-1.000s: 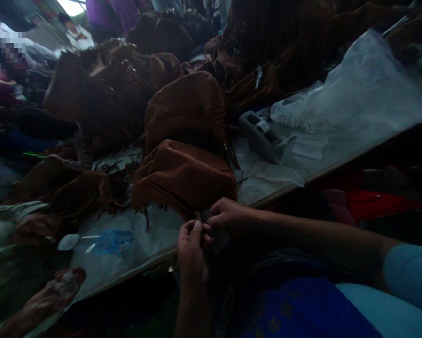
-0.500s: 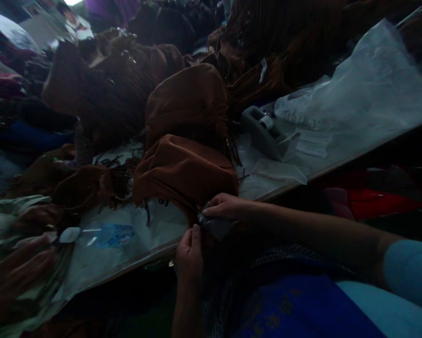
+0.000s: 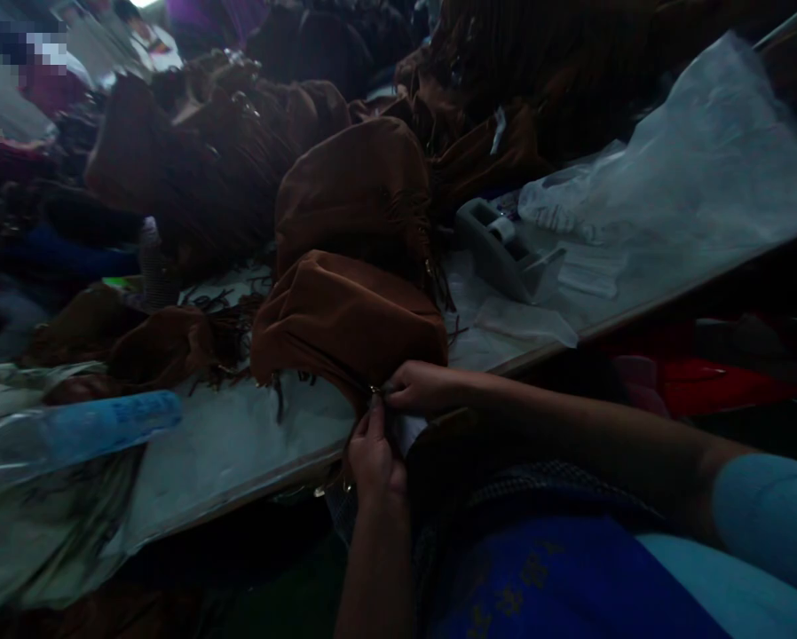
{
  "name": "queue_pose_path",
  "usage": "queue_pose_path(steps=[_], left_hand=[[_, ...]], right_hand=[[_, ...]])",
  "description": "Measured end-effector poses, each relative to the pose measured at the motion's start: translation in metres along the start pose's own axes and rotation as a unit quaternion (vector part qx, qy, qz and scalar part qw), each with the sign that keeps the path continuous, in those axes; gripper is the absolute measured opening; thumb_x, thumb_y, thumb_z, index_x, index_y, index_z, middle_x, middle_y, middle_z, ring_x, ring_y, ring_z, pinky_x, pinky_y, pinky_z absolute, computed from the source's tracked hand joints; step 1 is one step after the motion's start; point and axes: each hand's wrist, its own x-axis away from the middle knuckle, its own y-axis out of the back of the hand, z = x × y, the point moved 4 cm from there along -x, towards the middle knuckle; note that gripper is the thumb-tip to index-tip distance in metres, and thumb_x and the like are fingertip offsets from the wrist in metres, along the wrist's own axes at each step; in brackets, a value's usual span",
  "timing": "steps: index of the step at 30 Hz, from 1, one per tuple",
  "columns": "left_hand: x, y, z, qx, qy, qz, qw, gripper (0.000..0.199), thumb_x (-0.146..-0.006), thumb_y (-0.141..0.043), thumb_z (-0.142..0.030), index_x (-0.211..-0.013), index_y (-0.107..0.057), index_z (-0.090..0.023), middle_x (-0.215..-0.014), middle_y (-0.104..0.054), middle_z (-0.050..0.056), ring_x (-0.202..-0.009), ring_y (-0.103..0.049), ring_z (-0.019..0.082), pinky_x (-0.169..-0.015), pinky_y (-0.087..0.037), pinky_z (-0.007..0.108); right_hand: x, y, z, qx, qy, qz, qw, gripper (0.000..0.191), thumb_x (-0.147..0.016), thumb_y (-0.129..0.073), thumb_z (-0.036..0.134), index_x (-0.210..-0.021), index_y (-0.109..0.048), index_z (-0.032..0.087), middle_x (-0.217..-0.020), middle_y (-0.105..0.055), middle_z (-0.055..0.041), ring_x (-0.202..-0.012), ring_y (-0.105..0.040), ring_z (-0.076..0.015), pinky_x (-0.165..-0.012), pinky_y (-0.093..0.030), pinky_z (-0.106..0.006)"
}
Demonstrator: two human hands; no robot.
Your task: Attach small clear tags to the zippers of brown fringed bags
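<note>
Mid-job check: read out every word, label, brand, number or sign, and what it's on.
No text is readable.
Blue cloth in front of the person: yellowish characters, too dim and blurred.
Bottle: marks on its blue label, too blurred.

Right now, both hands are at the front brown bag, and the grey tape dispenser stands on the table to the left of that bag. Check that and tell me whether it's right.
The side is wrong: in the head view, the grey tape dispenser stands on the table to the right of the front brown bag. Both hands, left hand and right hand, are at that bag.
</note>
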Motion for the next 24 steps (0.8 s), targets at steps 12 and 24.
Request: queue_pose_path(steps=[12,24], left_hand=[[0.000,-0.001,0.003,-0.048,-0.026,-0.024,0.998,0.005,-0.073,-0.063,-0.014,-0.077,-0.065,-0.011,-0.072,-0.067,0.004,-0.065,-0.062,0.012,-0.069,-0.050,0.024],[-0.002,-0.001,0.006,-0.038,-0.052,-0.036,0.997,0.005,-0.071,-0.065,-0.014,-0.076,-0.066,-0.012,-0.072,-0.067,0.003,-0.064,-0.061,0.011,-0.065,-0.049,0.021]], right_hand=[[0.029,0.001,0.004,0.118,0.095,-0.233,0.960,0.012,-0.076,-0.054,0.021,-0.080,-0.065,0.016,-0.076,-0.063,-0.0022,-0.068,-0.054,-0.0110,-0.060,-0.033,-0.020],[0.046,-0.016,-0.006,0.037,0.160,-0.268,0.949,0.021,-0.079,-0.053,0.015,-0.096,-0.065,0.014,-0.087,-0.061,-0.0054,-0.078,-0.055,-0.0128,-0.069,-0.042,-0.023]])
